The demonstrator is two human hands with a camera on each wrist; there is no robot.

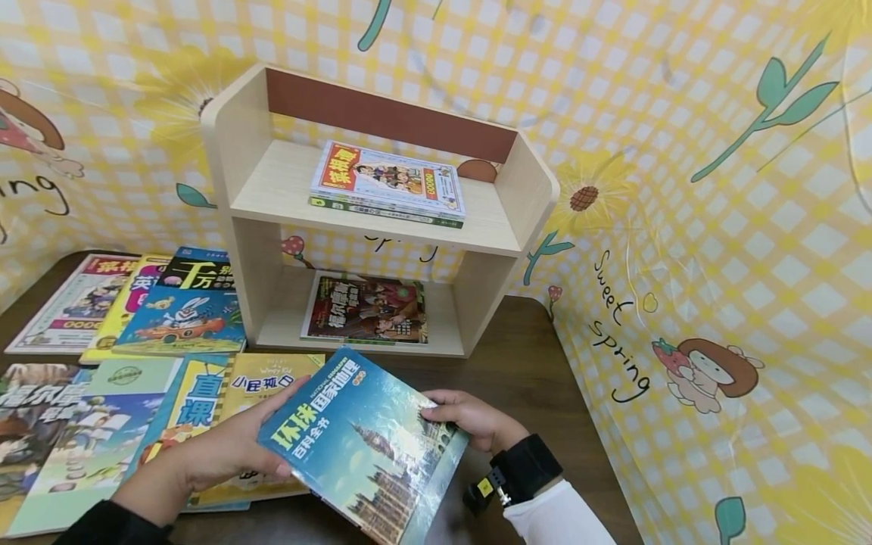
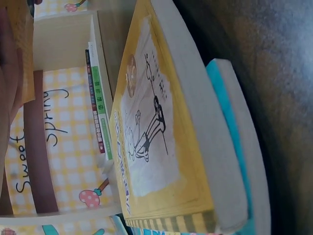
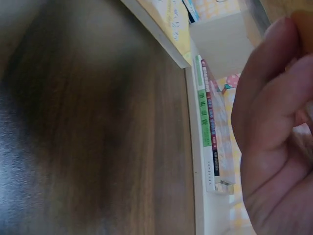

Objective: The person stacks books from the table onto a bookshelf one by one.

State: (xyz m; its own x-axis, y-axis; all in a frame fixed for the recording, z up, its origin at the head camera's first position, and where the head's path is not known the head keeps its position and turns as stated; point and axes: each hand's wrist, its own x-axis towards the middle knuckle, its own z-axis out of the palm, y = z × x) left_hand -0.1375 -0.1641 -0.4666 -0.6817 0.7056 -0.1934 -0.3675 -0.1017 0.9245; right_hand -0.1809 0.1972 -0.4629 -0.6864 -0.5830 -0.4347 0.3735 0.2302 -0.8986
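A blue book [image 1: 361, 446] with a spired building on its cover is held tilted in front of the shelf. My left hand [image 1: 228, 450] grips its left side, the thumb at the lower edge. On the opposite side my right hand [image 1: 477, 420] pinches the book's edge, thumb on the cover. Curled fingers of the right hand [image 3: 274, 112] fill the right of the right wrist view. Below and left of the blue book lies a yellow book [image 1: 262, 371], partly covered by my left hand and forearm; the left wrist view shows it on a teal book [image 2: 230, 103].
A two-tier wooden shelf [image 1: 375, 227] stands at the back. Its upper board bears a book stack [image 1: 391, 182]; a dark-covered book [image 1: 368, 306] tops the lower books. Several more books, including a blue rabbit book [image 1: 180, 318], spread leftward on the dark table [image 1: 538, 356].
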